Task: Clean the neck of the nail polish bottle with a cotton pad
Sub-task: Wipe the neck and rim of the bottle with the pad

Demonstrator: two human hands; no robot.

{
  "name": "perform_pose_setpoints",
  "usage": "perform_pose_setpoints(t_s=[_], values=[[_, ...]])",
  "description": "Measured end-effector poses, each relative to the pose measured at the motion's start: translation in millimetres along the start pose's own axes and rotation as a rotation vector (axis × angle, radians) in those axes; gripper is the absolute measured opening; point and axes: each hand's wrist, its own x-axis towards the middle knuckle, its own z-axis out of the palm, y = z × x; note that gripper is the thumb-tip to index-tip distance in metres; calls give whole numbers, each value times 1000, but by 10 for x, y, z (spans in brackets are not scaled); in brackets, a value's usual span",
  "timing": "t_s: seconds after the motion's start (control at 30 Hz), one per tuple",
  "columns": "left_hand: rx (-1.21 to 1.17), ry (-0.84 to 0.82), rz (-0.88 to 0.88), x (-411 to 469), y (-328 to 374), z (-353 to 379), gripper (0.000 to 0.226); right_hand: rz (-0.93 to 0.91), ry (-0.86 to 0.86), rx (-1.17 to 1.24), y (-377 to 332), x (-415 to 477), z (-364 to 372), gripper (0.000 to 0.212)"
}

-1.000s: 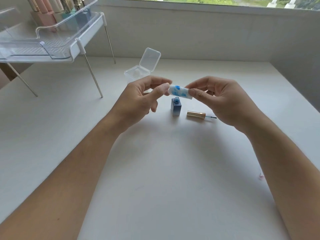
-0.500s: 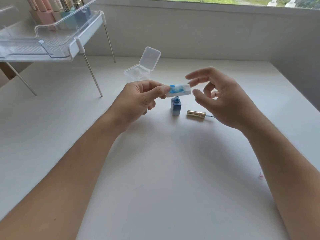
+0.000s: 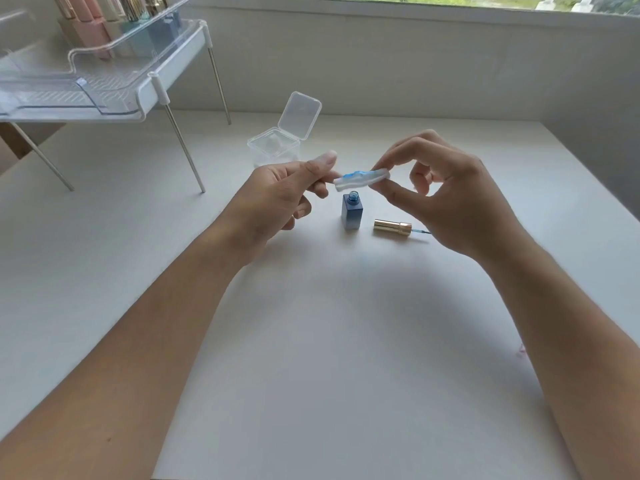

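**Head view: cotton pad now pinched by the right hand above the open bottle**

Head camera looks down on a white table (image 3: pixel 311 341) where both bare hands meet over a small blue nail polish bottle (image 3: pixel 352 213). The bottle stands upright and uncapped, its threaded neck showing, and neither hand touches it. Its gold cap (image 3: pixel 392 227) lies on its side just to the right, the brush pointing right under the right hand.

The cotton pad (image 3: pixel 362 179), stained blue on its upper face, hangs just above the bottle's neck, clear of it. Half a second ago the left hand alone held the pad and the right hand was spread open beside it. Now the right hand (image 3: pixel 446 199) has closed its thumb and forefinger on the pad's right end. The left hand (image 3: pixel 277 199) has its fingertips at the pad's left end, forefinger stretched out above; whether it grips the pad or only touches it cannot be told.

Farther back, a small clear box (image 3: pixel 273 148) sits with its hinged lid raised. At far left a clear tray on thin metal legs (image 3: pixel 114 98) carries a row of bottles; it has not moved.
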Motion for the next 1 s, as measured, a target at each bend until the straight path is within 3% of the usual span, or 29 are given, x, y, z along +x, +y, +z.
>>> perform_pose_setpoints(t_s=[0.13, 0.3, 0.53, 0.7, 1.0], values=[[44, 76, 156, -19, 5, 6, 33, 102, 7, 70, -4, 12, 15, 8], [73, 24, 274, -49, 23, 32, 28, 182, -23, 169, 19, 30, -21, 9], [48, 29, 288, -15, -11, 7, 35, 221, -41, 228, 41, 41, -25, 9], [27, 79, 283, 11, -54, 26, 15, 241, -73, 259, 46, 43, -20, 7], [101, 109, 254, 39, -108, 28, 17, 235, -43, 267, 32, 54, -21, 9]])
